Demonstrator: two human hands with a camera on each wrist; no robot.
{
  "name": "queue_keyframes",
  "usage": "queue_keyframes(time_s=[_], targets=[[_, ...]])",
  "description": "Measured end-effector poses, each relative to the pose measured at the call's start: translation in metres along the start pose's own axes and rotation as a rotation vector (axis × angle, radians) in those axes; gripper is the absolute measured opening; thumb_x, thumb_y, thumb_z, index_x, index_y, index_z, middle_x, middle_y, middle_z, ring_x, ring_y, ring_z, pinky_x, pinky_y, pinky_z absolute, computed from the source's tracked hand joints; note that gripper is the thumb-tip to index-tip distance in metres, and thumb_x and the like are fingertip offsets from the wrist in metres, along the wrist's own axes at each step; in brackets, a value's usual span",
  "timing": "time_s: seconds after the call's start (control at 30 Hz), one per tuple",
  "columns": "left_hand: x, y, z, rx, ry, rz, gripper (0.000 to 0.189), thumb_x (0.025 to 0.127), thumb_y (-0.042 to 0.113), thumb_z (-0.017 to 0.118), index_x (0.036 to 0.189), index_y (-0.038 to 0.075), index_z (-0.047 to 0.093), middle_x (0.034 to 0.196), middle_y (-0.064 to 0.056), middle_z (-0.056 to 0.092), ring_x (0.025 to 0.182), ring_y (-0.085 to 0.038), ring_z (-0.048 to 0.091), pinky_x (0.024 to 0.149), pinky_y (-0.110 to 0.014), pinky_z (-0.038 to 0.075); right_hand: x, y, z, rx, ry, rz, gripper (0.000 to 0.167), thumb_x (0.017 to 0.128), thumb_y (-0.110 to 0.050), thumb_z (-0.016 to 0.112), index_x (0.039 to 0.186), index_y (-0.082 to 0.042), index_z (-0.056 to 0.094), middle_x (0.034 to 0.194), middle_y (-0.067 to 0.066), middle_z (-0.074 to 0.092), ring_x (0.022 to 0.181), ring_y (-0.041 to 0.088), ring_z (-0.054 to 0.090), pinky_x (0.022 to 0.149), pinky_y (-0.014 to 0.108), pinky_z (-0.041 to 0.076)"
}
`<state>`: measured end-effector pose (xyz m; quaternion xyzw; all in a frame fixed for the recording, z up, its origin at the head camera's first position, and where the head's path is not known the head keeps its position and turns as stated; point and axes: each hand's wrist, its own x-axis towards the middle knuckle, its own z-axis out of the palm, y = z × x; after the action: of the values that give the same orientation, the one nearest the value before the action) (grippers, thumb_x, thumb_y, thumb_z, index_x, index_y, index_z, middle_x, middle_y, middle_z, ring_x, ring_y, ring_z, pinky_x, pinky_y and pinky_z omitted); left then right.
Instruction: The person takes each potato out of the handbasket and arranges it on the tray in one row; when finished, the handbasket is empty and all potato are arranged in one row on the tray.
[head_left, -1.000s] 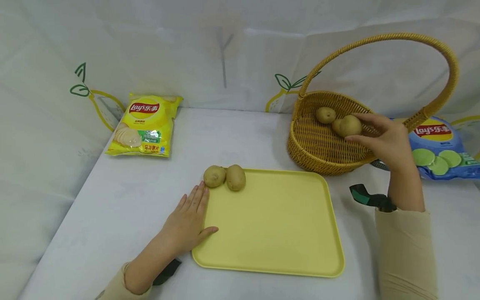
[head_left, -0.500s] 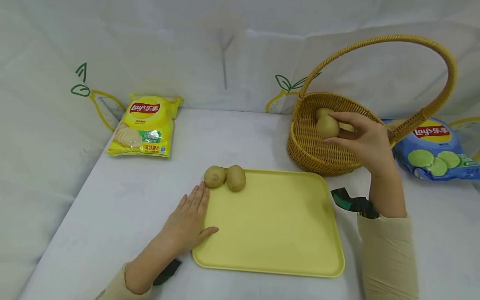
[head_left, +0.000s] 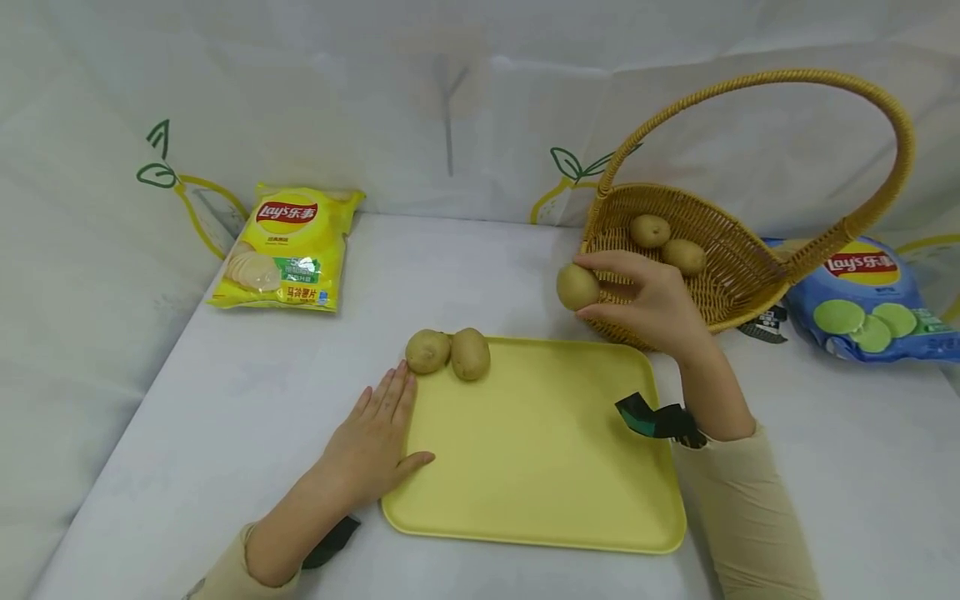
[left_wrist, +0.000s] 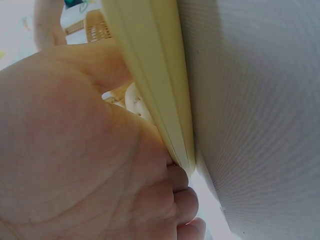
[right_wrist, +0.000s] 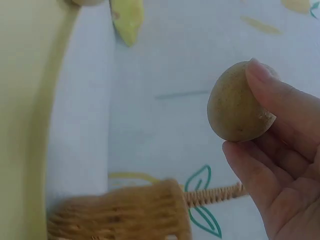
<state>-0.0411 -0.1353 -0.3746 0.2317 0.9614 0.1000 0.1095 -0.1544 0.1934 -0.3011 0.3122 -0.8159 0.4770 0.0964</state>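
White table (head_left: 480, 275): item positions and hand states

Wicker basket (head_left: 727, 250) is standing at far right, its handle (head_left: 780, 76) arching overhead. Yellow tray (head_left: 540, 458) is lying nearer the person. Yellow chip bag (head_left: 285, 250) is resting at far left; blue chip bag (head_left: 870, 300) is lying right of the basket. Left hand (head_left: 371, 450) is resting on the tray's left edge, fingers straight. Right hand (head_left: 648, 300) is pinching one potato (head_left: 577, 287) near the basket's left side. Two tray potatoes (head_left: 470, 354) are occupying the far left corner; two basket potatoes (head_left: 683, 257) are lying inside the basket.
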Motion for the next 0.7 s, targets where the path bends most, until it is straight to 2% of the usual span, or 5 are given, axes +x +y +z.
queue_keyframes(time_s=[0.23,0.47,0.7], targets=[[0.000,0.001,-0.002,-0.005,0.002,0.004,0.088,0.090,0.044,0.059,0.144,-0.013,0.018,0.153,-0.028,0.008,0.141,-0.039,0.012,0.109,-0.054,0.020,0.003,0.000,0.023,-0.022,-0.098,0.020,0.055,0.062,0.010,0.081,0.114,0.004,0.065,0.112,0.015,0.064,0.102,0.005,0.058,0.080,0.024,0.052],[-0.001,0.002,-0.004,-0.001,-0.002,0.010,0.087,0.091,0.042,0.059,0.144,-0.013,0.019,0.152,-0.029,0.008,0.140,-0.039,0.012,0.109,-0.054,0.020,0.003,0.003,0.042,0.023,-0.208,0.051,0.055,0.065,0.007,0.080,0.116,0.005,0.063,0.115,0.016,0.064,0.108,0.024,0.058,0.086,0.025,0.050],[-0.001,0.003,-0.006,-0.010,0.000,0.013,0.086,0.091,0.042,0.059,0.144,-0.013,0.019,0.153,-0.029,0.008,0.140,-0.039,0.012,0.109,-0.054,0.020,0.002,0.008,0.056,0.058,-0.277,0.119,0.051,0.068,0.002,0.081,0.116,0.005,0.063,0.116,0.015,0.064,0.109,0.025,0.058,0.086,0.027,0.050]])
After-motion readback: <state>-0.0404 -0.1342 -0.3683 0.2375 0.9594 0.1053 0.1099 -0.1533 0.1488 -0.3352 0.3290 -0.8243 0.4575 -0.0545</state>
